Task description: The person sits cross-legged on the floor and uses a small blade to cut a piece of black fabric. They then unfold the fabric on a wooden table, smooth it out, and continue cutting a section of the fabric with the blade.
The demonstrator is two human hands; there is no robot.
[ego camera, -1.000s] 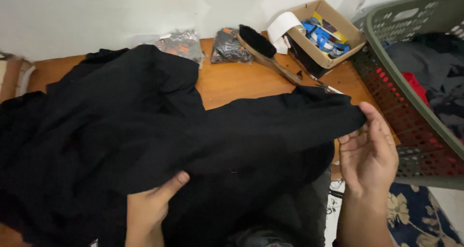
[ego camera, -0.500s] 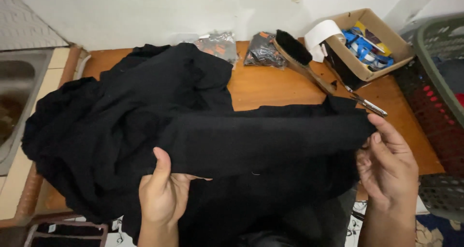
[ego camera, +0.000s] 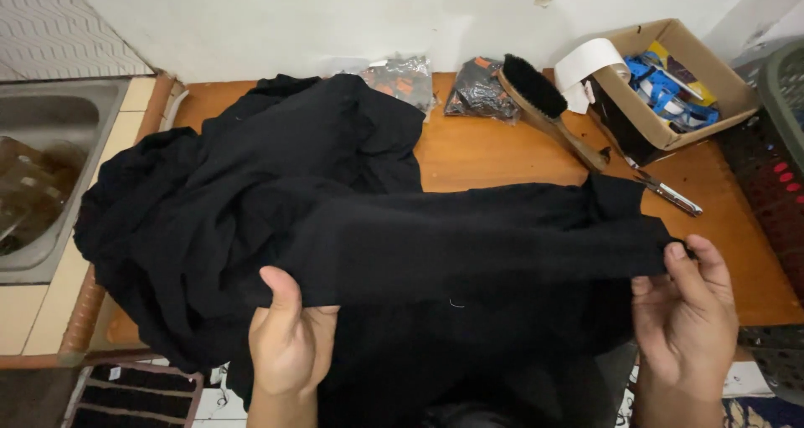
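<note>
A large black garment [ego camera: 335, 219] lies spread and bunched over the wooden table [ego camera: 494, 156]. One long band of it stretches across the front between my two hands. My left hand [ego camera: 289, 340] pinches the band's lower edge with the thumb on top of the cloth. My right hand [ego camera: 687, 315] grips the band's right end between thumb and fingers, at the table's front right.
A wooden-handled brush [ego camera: 548, 105] lies at the back, beside two dark plastic packets [ego camera: 477, 89]. A cardboard box [ego camera: 670, 85] with a white roll and blue items stands at the back right. A metal tool [ego camera: 666, 192] lies near it. A steel sink [ego camera: 42, 168] is left, a dark basket [ego camera: 775, 168] right.
The view has swung left, bringing the sink into sight. My left hand has slid up onto the band's edge, and both hands now hold the band stretched flatter.
</note>
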